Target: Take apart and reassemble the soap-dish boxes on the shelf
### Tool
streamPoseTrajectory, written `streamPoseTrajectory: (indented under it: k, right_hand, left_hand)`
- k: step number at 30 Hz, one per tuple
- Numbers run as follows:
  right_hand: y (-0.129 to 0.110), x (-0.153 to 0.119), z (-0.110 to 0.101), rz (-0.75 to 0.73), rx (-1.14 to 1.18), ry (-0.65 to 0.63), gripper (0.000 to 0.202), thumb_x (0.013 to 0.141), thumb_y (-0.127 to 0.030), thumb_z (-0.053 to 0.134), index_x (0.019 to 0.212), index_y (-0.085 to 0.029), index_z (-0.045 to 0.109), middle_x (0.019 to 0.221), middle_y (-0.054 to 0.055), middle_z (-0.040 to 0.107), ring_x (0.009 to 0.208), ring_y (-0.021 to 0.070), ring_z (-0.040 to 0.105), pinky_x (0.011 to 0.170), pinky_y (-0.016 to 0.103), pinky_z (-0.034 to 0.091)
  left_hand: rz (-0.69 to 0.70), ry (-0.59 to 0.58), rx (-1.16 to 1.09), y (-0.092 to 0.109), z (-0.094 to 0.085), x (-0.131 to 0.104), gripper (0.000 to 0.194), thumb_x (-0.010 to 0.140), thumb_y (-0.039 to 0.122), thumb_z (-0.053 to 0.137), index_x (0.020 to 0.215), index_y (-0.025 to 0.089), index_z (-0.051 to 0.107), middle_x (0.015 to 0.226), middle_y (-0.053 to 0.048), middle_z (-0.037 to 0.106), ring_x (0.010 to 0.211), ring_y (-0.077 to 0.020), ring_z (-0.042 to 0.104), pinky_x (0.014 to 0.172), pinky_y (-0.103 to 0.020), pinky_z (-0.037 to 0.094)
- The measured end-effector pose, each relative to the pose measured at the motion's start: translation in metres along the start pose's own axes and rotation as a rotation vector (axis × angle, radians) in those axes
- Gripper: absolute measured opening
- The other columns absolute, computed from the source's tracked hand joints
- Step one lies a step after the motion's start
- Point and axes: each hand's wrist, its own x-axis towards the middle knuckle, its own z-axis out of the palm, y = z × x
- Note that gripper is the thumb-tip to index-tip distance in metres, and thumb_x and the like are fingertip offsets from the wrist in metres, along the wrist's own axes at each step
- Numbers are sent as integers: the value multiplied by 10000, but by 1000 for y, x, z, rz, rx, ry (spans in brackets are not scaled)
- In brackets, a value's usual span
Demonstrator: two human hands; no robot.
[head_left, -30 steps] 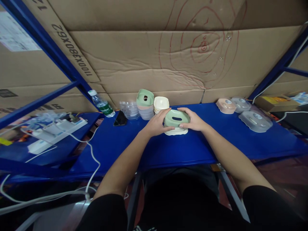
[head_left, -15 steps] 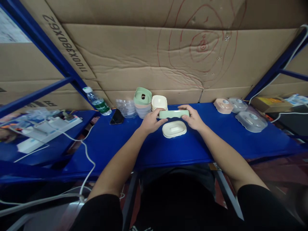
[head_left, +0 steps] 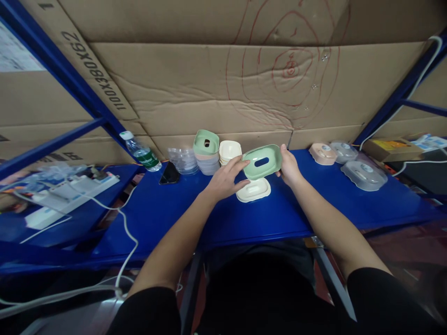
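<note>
Your right grip [head_left: 289,166] pinches green dish [head_left: 266,170] by right end, probably carrying weight. Left grip [head_left: 225,180] touches left rim with fingers, likely steadying tilt; whether thumb pinches too, you cannot tell. Dish above white lid [head_left: 258,192] on blue surface [head_left: 223,223], partly hiding it. Stacked cups [head_left: 208,163] just behind left grip; phone [head_left: 170,173], bottle [head_left: 148,158] farther left; plastic boxes [head_left: 365,176] well right.

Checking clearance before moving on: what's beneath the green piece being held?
Below the green piece in view, a cream piece lies on the blue table. The cream piece's far edge is covered, so whether they touch is unclear.
</note>
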Motion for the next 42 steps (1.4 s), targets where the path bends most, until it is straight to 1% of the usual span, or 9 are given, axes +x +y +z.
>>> streamPoseTrajectory:
  k: [4, 6, 9, 11, 15, 19, 22, 32, 42]
  right_hand:
    - [3, 4, -3, 49, 27, -40, 654, 843, -884, 513, 886, -235, 584, 519, -57, 471, 328, 96, 390, 279, 242, 279]
    - [4, 3, -2, 39, 45, -79, 669, 846, -879, 508, 1001, -234, 595, 596, -43, 550, 358, 100, 458, 317, 243, 364]
    - [7, -1, 5, 25, 56, -154, 700, 854, -833, 545, 1282, -279, 528, 947, 19, 704, 511, 113, 627, 465, 273, 548]
    - [10, -5, 9, 22, 36, -197, 726, 839, -755, 642, 1388, -314, 465, 1162, 49, 694, 598, 119, 677, 542, 296, 597]
    - [21, -9, 14, -12, -65, -251, 763, 796, -628, 767, 1415, -283, 485, 1194, 65, 678, 606, 126, 672, 582, 326, 600]
    - [35, -7, 12, -100, -203, -292, 695, 806, -584, 779, 1371, -247, 557, 1117, 58, 692, 630, 136, 652, 643, 359, 605]
    - [40, -7, 11, -136, -284, -318, 639, 827, -560, 761, 1350, -239, 583, 1097, 59, 699, 645, 140, 638, 658, 368, 603]
    - [39, -10, 13, -204, -438, -376, 561, 850, -507, 732, 1330, -239, 619, 1087, 71, 726, 671, 164, 670, 660, 365, 588]
    - [37, -14, 13, -257, -519, -390, 543, 864, -459, 722, 1348, -236, 618, 1105, 76, 729, 649, 148, 642, 666, 363, 584]
  left_hand:
    - [-13, -26, 22, 0, 0, 1, 362, 1001, 487, 577, 1228, 210, 632, 1619, -198, 417, 1392, -318, 560, 1067, -506, 535]
    - [-41, -17, 42, -1, 2, 1, 328, 978, 507, 615, 1094, 204, 669, 1610, -196, 428, 1403, -339, 546, 1069, -531, 520]
    - [-144, 80, 85, -1, 6, 3, 305, 942, 500, 673, 1010, 203, 685, 1567, -184, 478, 1446, -362, 489, 1108, -555, 469]
    - [-238, 168, 117, -1, 3, 5, 285, 922, 484, 701, 999, 211, 685, 1560, -172, 484, 1454, -366, 473, 1133, -558, 435]
    - [-415, 383, 208, -13, -22, 3, 288, 922, 486, 688, 1042, 226, 653, 1585, -152, 446, 1492, -373, 408, 1181, -593, 344]
    - [-572, 666, 297, -42, -59, -10, 334, 938, 478, 643, 1153, 228, 592, 1582, -153, 426, 1500, -353, 386, 1209, -597, 293]
    - [-645, 752, 288, -59, -71, -19, 376, 945, 474, 608, 1222, 225, 553, 1549, -169, 450, 1499, -357, 383, 1215, -605, 275]
    - [-584, 555, 299, -64, -36, -6, 488, 911, 491, 635, 1315, 226, 565, 1550, -184, 498, 1484, -336, 434, 1190, -570, 329]
    - [-526, 493, 348, -66, -31, 2, 579, 933, 546, 606, 1404, 216, 546, 1573, -203, 487, 1470, -348, 457, 1166, -571, 365]
